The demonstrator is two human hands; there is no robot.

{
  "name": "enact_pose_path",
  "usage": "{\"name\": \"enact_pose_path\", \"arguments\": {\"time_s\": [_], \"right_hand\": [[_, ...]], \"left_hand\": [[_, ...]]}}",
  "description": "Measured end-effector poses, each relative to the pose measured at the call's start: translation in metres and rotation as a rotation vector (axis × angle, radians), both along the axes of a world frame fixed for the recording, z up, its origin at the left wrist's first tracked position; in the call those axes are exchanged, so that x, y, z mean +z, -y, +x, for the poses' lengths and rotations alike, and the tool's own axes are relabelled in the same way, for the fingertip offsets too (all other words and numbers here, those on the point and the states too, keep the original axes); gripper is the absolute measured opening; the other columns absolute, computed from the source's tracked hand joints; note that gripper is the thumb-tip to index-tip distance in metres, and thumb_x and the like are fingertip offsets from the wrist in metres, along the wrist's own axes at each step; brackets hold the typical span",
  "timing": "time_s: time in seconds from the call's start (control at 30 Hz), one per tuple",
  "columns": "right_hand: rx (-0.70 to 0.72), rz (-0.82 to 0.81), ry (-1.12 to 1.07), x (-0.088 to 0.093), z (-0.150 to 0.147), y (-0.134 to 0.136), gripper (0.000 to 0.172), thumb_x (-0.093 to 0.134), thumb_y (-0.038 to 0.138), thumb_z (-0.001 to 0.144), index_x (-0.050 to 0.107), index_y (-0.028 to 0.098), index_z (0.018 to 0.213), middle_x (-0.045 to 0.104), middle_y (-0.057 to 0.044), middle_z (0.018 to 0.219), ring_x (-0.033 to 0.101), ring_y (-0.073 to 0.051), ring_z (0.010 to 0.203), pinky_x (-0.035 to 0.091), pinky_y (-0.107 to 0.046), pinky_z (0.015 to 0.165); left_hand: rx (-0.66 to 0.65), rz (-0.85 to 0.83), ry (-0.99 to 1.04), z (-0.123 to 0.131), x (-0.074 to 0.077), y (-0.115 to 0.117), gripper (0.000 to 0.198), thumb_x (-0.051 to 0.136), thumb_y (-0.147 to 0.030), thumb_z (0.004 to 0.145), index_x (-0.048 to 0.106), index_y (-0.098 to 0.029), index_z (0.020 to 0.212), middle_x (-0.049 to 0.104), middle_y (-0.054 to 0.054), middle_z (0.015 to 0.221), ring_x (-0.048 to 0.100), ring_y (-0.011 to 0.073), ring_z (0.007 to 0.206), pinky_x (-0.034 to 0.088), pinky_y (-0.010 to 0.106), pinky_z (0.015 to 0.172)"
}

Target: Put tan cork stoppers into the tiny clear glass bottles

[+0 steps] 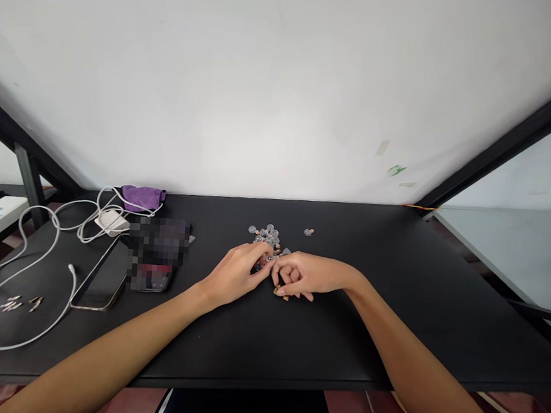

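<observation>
A small heap of clear round pieces (270,232) lies mid-table, with a few small brown bits among them. My left hand (237,272) bends over the near side of the heap, its thumb and fingers curled together around something mostly hidden. Against its fingertips rests my right hand (308,273), with the fingers folded in. A small brown piece (276,290) shows at the right thumb's tip, apparently pinched there. Just below that thumb, another brown piece (286,298) lies on the black table (246,349). What the right palm covers is hidden.
One clear piece with a brown bit (308,232) lies apart at the back. To the left are a phone (103,276), a blurred dark device (154,280), a white charger (112,221) with looping cable, a purple pouch (141,198) and several small slivers (12,304). A wall stands behind.
</observation>
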State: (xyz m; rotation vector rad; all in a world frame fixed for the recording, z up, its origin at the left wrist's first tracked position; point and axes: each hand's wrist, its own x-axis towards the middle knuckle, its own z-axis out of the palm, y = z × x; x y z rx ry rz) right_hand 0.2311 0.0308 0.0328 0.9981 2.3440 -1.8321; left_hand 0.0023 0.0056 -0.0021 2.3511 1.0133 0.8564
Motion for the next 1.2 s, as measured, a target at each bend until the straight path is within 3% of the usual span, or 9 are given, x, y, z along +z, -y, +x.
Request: {"name": "enact_pose_path", "arguments": {"time_s": [0.7,1.2], "right_hand": [[-0.016,0.064,0.042,-0.0008,-0.0010,0.0023,0.024,0.063,0.040,0.095,0.059,0.017,0.091,0.070,-0.001,0.073,0.058,-0.009,0.046,0.048,-0.022,0.055],[-0.016,0.091,0.059,0.0036,-0.0027,0.0057,0.022,0.058,0.037,0.097,0.058,0.017,0.086,0.067,0.001,0.069,0.058,-0.009,0.046,0.049,-0.023,0.057]], "left_hand": [[-0.044,-0.127,-0.077,0.0000,0.0042,0.0001,0.008,0.055,-0.027,0.099,0.056,-0.024,0.107,0.057,-0.004,0.080,0.054,0.0130,0.071,0.040,0.024,0.069],[-0.070,-0.098,-0.098,0.0006,0.0059,-0.0002,0.008,0.051,-0.025,0.101,0.055,-0.023,0.107,0.056,-0.003,0.080,0.053,0.0137,0.073,0.040,0.024,0.069]]}}
